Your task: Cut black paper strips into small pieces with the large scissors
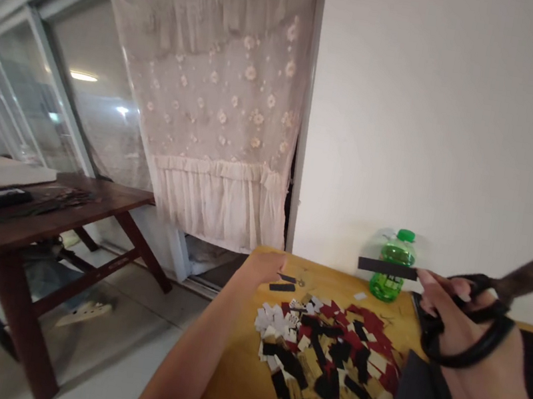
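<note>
Scissors [528, 274] sit gripped through their loops in the clenched right hand [454, 323], which also seems to pinch a black paper strip [387, 268] out clear of the blades — the left hand [260, 267] hangs loose and empty, paper scraps [321, 363] just below it.

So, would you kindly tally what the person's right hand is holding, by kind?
In the right hand:
Scissors: 1
Black strip: 1
Total: 2

Paper scraps [315, 369] on tabletop [227, 382], plastic bottle [386, 289] behind them, wall [455, 155] beyond
</note>
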Demonstrator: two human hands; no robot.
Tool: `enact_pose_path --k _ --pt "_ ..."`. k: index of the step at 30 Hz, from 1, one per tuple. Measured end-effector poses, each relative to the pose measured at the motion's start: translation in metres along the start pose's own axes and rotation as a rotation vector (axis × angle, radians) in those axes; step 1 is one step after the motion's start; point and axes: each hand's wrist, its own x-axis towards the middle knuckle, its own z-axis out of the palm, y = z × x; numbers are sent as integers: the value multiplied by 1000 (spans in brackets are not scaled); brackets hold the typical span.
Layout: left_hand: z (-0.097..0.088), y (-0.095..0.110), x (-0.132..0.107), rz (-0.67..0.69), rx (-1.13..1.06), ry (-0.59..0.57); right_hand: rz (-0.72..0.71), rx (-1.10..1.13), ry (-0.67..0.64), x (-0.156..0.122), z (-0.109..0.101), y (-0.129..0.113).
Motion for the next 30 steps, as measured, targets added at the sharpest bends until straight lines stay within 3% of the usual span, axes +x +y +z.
enact_pose_path --k 3,8,12,15,17,18,21,23,26,30 --pt "16 -11 10 -23 -7 -100 20 71 -81 0 4 3" --pt "23 -16 14 -19 -13 -151 53 103 -121 1 9 11" --pt "16 -14 10 -35 -52 -146 82 78 -96 -2 11 13" --pt "-1 -1 3 16 -145 -95 84 -13 -110 -7 13 16" --pt "-15 14 -4 86 -259 -68 102 -91 -132 -12 16 18" --pt "-22 22 -8 152 -448 -59 108 -92 -132 -15 17 19" --pt "-37 47 -20 359 -909 -188 66 10 -101 -24 23 21" --pt "-42 60 -27 452 -993 -242 34 31 -74 -29 26 21" --pt "-46 70 -36 470 -943 -106 24 -11 -72 -33 28 15" --pt "-50 70 -41 403 -807 161 80 -109 -139 -34 27 12"
